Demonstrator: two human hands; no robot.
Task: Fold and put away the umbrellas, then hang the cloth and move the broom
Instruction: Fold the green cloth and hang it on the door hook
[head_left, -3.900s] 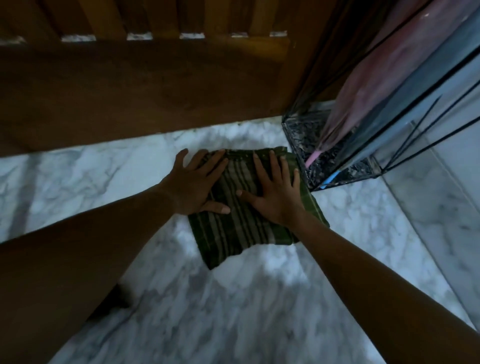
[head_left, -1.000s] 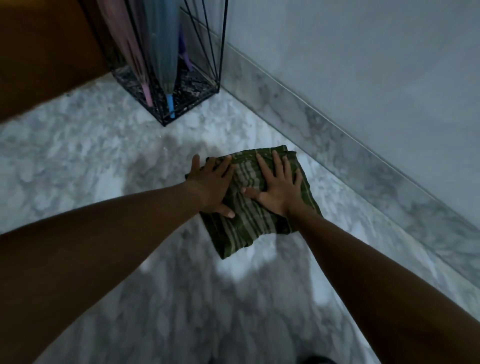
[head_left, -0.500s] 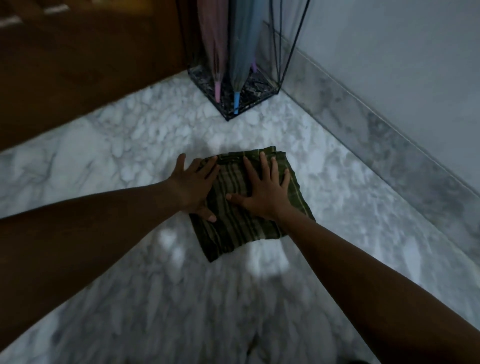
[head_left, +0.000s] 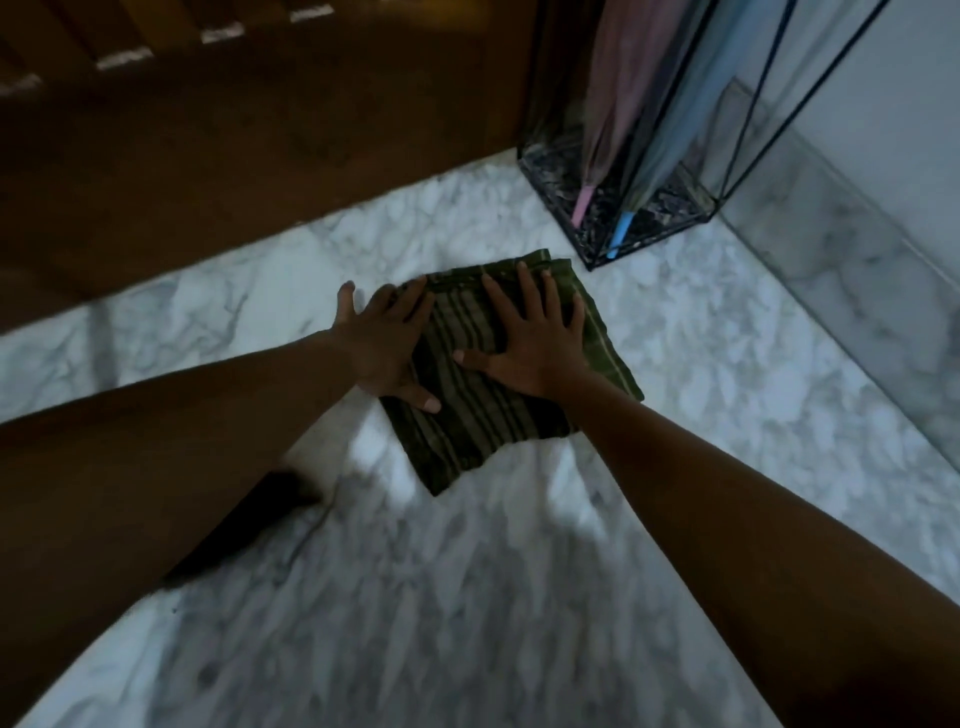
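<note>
so the cloth (head_left: 467, 426) is a dark green one with paler stripes running along it, folded into a rough square with a few layers showing at the far edge. It's lying flat on the white marble floor (head_left: 519, 597), just in front of the umbrella stand (head_left: 556, 182) and not touching it

both hands are down on it, palms flat. The left hand (head_left: 382, 348) sits on the left edge with fingers straight and spread, the outer ones hanging off onto the floor and the thumb on the fabric. The right hand (head_left: 530, 348) is fully on the cloth, fingers splayed toward the far edge, thumb pointing at the other hand. Neither one is gripping or pinching anything, just pressing

the stand is a black wire frame with a dark speckled base, tucked into the corner between the brown wooden door (head_left: 260, 130) and the pale wall (head_left: 909, 78) with its marble skirting (head_left: 857, 270). Two closed umbrellas are in it, tips down on the base: a pink umbrella (head_left: 613, 104) on the left and a blue umbrella (head_left: 670, 119) just beside it on the right. The tops of both run out of shot, and the picture is dim and a bit blurry
</note>
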